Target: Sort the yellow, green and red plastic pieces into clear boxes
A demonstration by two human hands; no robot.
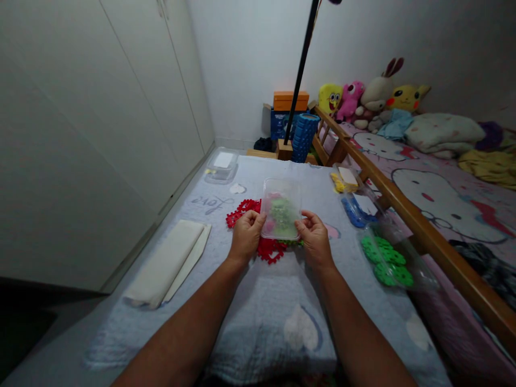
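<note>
Between my two hands is a clear plastic lid or shallow box (281,208), held above the middle of the table; which of the two it is I cannot tell. My left hand (247,234) grips its left edge, thumb on top. On the right edge my right hand (315,236) pinches the lower corner. Red toothed plastic pieces (244,209) lie on the cloth under and beside it. Light green pieces (282,207) show blurred through the plastic, and a few stick out below its near edge.
Along the right edge stand clear boxes of green discs (387,260), blue pieces (355,211) and yellow pieces (342,183). Another clear container (221,165) sits at the far left. A folded cream cloth (167,263) lies at left. A wooden bed rail (403,191) borders the right side.
</note>
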